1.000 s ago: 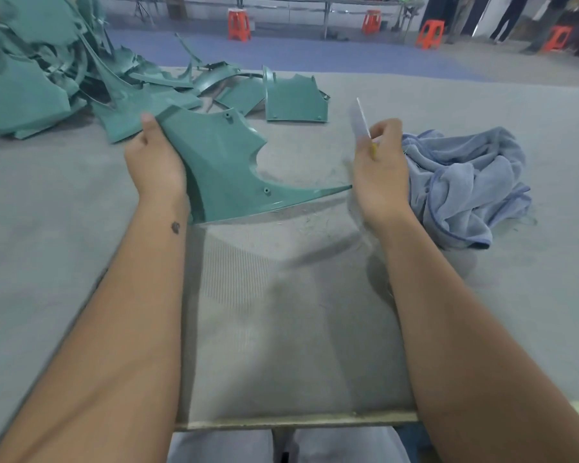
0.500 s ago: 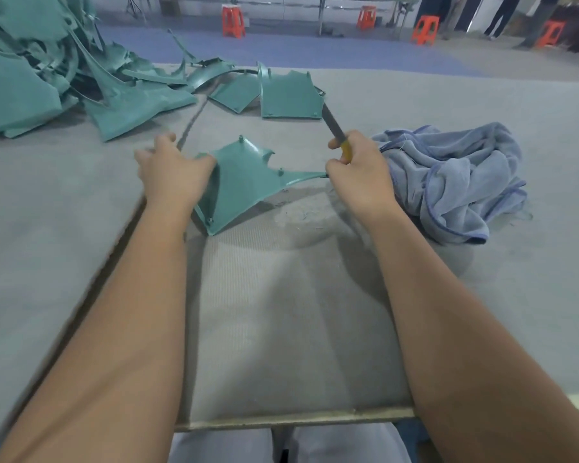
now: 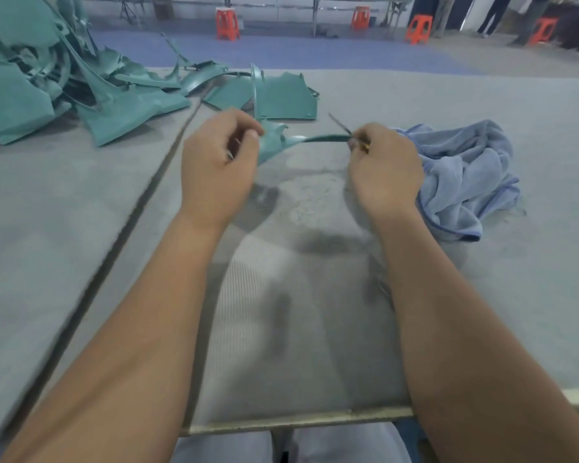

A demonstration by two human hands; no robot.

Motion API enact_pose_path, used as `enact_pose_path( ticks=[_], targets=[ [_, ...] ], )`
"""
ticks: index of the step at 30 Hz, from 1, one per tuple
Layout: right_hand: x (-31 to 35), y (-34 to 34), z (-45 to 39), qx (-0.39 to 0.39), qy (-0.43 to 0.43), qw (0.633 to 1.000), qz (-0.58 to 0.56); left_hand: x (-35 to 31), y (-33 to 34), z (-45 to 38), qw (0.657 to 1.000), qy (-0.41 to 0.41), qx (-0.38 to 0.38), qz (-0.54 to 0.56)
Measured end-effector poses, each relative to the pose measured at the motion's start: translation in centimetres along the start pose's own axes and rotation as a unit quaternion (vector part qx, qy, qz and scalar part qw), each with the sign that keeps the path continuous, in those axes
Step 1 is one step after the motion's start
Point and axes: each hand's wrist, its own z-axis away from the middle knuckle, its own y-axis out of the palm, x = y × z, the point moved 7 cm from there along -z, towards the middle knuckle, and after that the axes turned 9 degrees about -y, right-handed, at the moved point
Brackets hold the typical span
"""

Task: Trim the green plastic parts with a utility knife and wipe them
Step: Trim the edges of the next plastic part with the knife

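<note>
Above the grey bench, my left hand gripped the thin, stiff green plastic part; my right hand clasped the yellow-handled utility knife at its flexible tip.

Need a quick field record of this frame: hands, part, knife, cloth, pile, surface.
left hand: grips the broad end of the green part
right hand: grips the utility knife at the part's narrow tip
green part: held between both hands, above the table
utility knife: blade points up and away
cloth: blue, crumpled, beside the right hand
pile of green parts: far left
table: grey mat, fine shavings under the part
</note>
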Motion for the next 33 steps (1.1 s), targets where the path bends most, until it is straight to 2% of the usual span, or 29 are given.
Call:
enact_pose_path(
  ticks=[3, 5, 6, 9, 12, 14, 16, 17, 20, 24, 26, 28, 31, 33],
  targets=[
    [-0.2, 0.5, 0.3, 0.027, 0.043, 0.998, 0.048, 1.3, 3.3, 0.9, 0.986, -0.085, 0.140, -0.013],
    [-0.3, 2.1, 0.6, 0.098, 0.078, 0.992, -0.017, 3.0, 5.3, 1.9, 0.959, -0.161, 0.228, -0.053],
    [0.0, 2.9, 0.9, 0.135, 0.094, 0.983, -0.077, 3.6, 5.9, 2.2, 0.949, -0.185, 0.248, -0.064],
    [1.4, 4.6, 1.7, 0.185, 0.104, 0.959, -0.189, 4.3, 6.1, 2.0, 0.942, -0.237, 0.236, -0.031],
    [2.5, 5.1, 2.1, 0.161, 0.135, 0.930, -0.303, 4.2, 6.2, 1.9, 0.936, -0.270, 0.224, 0.030],
    [2.9, 5.6, 2.5, 0.142, 0.190, 0.871, -0.430, 3.8, 6.4, 2.1, 0.926, -0.288, 0.224, 0.091],
    [4.1, 6.4, 3.2, 0.155, 0.238, 0.781, -0.556, 3.1, 6.6, 2.4, 0.913, -0.293, 0.240, 0.154],
    [4.7, 6.8, 3.5, 0.168, 0.250, 0.749, -0.590, 2.9, 6.7, 2.6, 0.902, -0.300, 0.248, 0.185],
    [5.7, 7.7, 4.2, 0.187, 0.272, 0.718, -0.613, 2.8, 7.0, 2.8, 0.864, -0.350, 0.264, 0.246],
    [5.3, 8.4, 4.7, 0.153, 0.356, 0.655, -0.649, 3.5, 6.9, 3.0, 0.866, -0.358, 0.299, 0.182],
    [4.7, 8.5, 4.7, 0.141, 0.377, 0.643, -0.652, 3.6, 7.0, 3.2, 0.870, -0.348, 0.317, 0.148],
    [4.3, 8.6, 4.7, 0.153, 0.380, 0.645, -0.645, 3.8, 6.8, 3.1, 0.883, -0.334, 0.314, 0.105],
    [4.0, 8.4, 4.5, 0.193, 0.345, 0.693, -0.603, 4.4, 5.7, 2.0, 0.925, -0.277, 0.259, -0.005],
    [3.9, 8.3, 4.1, 0.208, 0.328, 0.711, -0.586, 4.8, 4.9, 1.4, 0.940, -0.263, 0.217, -0.028]
  ],
)
